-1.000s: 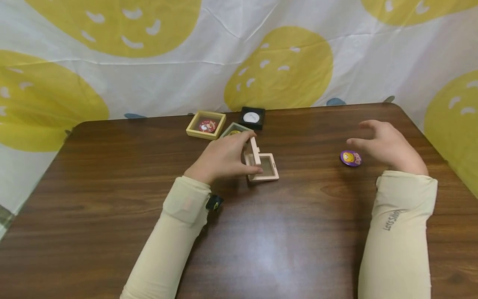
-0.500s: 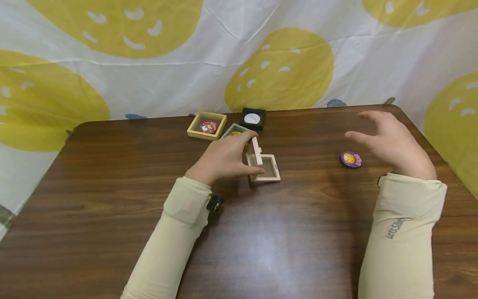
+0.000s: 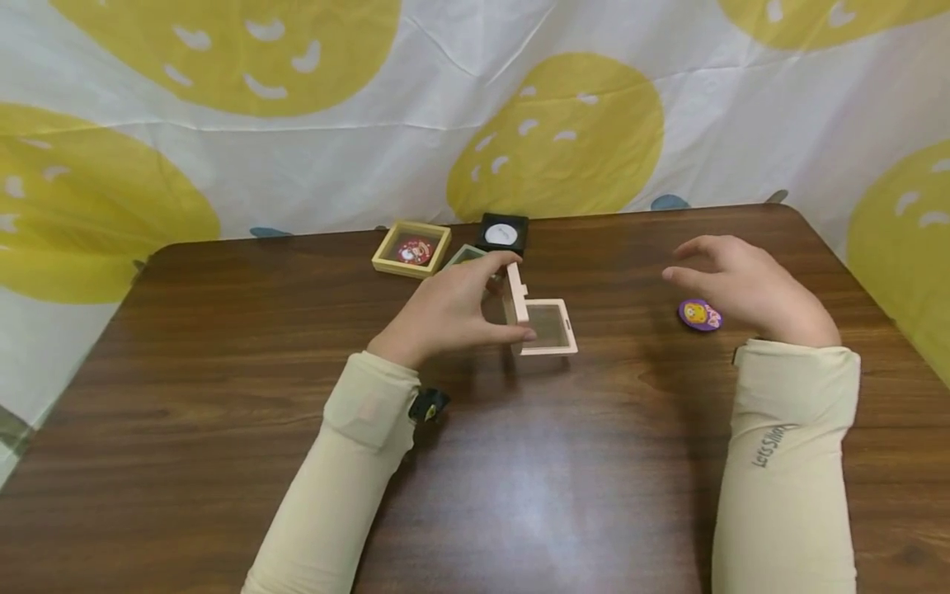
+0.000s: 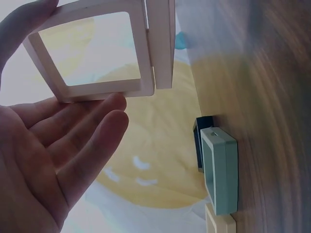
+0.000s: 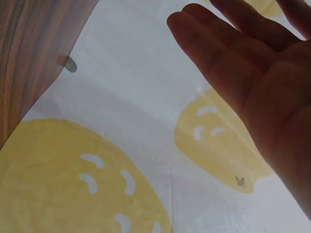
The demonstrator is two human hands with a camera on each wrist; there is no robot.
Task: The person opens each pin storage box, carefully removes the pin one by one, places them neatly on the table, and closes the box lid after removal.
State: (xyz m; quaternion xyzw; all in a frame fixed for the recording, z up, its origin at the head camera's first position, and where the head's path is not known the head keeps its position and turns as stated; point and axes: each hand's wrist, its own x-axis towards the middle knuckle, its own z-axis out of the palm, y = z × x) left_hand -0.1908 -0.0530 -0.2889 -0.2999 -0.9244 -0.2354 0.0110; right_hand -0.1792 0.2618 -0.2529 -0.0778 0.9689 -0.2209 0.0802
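Note:
My left hand (image 3: 445,313) grips one half of a pale pink hinged display frame (image 3: 516,297) between thumb and fingers. That half stands nearly upright, while the other spreads out to the right with a clear window in it. From the left wrist, the pink frame (image 4: 107,89) shows as two halves joined at an angle, the fingers of the left hand (image 4: 43,165) under its edge. My right hand (image 3: 757,289) holds nothing, its thumb and fingers apart, just above a round purple badge (image 3: 700,315) with a yellow figure. In the right wrist view that hand (image 5: 252,82) has its fingers extended.
Behind the left hand sit a yellow display frame (image 3: 381,257) with a red badge, a black one (image 3: 491,221) with a white disc, and a green frame (image 4: 226,174), partly hidden in the head view. A lemon-printed cloth (image 3: 356,165) hangs behind the brown wooden table (image 3: 594,478).
The pink frame has shifted slightly right and its two halves stand further apart. My right hand drew back a little, then came left over the badge. The badge stays put.

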